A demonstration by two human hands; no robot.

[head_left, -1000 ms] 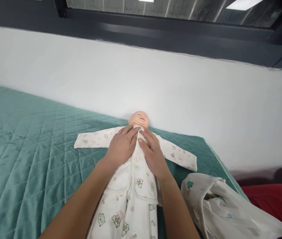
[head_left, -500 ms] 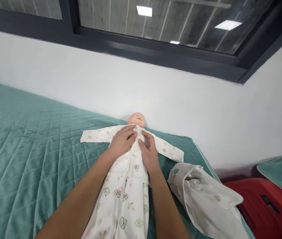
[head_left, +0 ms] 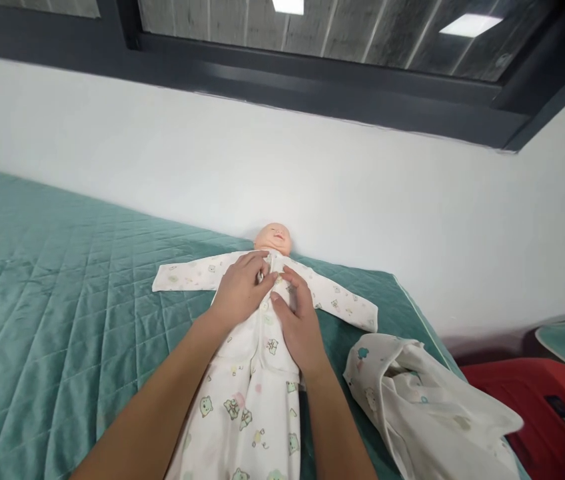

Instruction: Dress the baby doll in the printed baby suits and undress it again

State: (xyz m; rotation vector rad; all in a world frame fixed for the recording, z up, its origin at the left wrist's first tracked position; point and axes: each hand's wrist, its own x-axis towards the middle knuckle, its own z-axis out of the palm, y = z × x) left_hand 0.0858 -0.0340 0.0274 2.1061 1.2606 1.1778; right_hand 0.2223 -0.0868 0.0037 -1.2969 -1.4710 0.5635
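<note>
Just below the doll's head [head_left: 272, 238], left hand [head_left: 240, 287] curls on the jacket [head_left: 271, 340], grip I can't tell; right hand [head_left: 301, 320] touches too, thumb and fingers apart; 2 sleeves [head_left: 190, 272] spread.

Both arms [head_left: 162, 387] reached forward; the left hand [head_left: 241, 287] lay palm down, fingers [head_left: 251, 260] bent, just beside the right hand [head_left: 303, 323], its thumb [head_left: 282, 305] and forefinger [head_left: 296, 277] parted.

red object [head_left: 527, 385], perhaps chair, beside green bedding [head_left: 72, 293]

Face-up doll [head_left: 271, 238] on green quilting [head_left: 77, 313], in white bear-print jacket [head_left: 273, 347] and trousers [head_left: 250, 427], sleeves [head_left: 190, 271] wide apart.
</note>
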